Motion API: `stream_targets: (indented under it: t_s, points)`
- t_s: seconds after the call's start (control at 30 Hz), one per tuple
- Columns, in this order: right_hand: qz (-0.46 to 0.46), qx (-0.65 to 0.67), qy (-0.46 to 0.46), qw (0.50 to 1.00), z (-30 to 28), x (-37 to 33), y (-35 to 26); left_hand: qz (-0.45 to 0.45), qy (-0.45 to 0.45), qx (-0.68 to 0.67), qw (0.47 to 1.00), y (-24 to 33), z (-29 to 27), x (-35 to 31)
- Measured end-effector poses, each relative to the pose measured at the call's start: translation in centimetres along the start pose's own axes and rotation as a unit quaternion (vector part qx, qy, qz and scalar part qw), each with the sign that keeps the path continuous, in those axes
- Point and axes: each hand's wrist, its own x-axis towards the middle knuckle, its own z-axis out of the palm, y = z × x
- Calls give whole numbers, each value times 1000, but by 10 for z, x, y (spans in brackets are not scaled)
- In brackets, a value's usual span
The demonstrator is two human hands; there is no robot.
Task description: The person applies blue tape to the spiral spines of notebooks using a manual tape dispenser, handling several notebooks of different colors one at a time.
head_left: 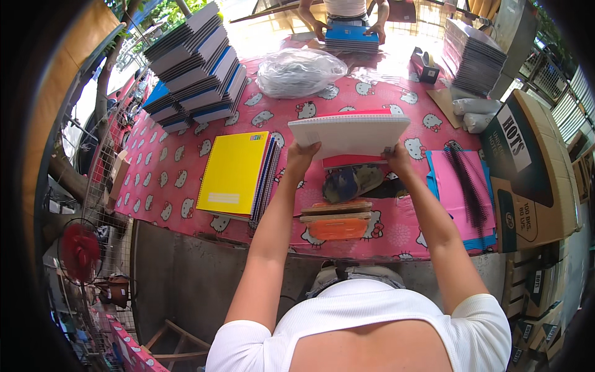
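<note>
Surface (186, 167): covered in pink cloth printed with white cat faces.

Stack of ruled white paper sheets (350, 133), rectangular, with a red cover showing along its top and bottom edges: held above the middle of the surface. Left hand (302, 153) is closed on its lower left corner; right hand (396, 155) is closed on its lower right corner.

Below the stack: a dark oval object (350, 181), then an orange block with wooden slats (338, 222) on top, near the front edge.

Left of the hands: pile of spiral notebooks (238, 173), the top cover yellow and glossy.

Far left: tall fanned piles of blue and white notebooks (195, 68).

Beyond the stack: clear plastic bag (299, 71), crumpled, contents unclear.

Right: pink and blue plastic cover sheets (455, 186) carrying black spiral binding coils (468, 186).

Far right: open brown cardboard box (527, 173), contents not visible; grey stacked sheets (474, 56) behind it.

Far side: another person's hands resting on a blue-topped notebook pile (351, 38).
</note>
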Motion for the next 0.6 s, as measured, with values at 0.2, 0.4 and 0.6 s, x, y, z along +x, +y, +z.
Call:
stream_targets:
  t_s: [0.2, 0.4, 0.6]
  points:
    - [-55, 63, -73, 994, -68, -88, -93, 7, 47, 194, 980, 117, -20, -92]
    - [-145, 63, -34, 987, -43, -157, -67, -30, -7, 102, 994, 114, -46, -146]
    - [-21, 73, -93, 993, -17, -198, -36, 264, 68, 530, 803, 152, 42, -176]
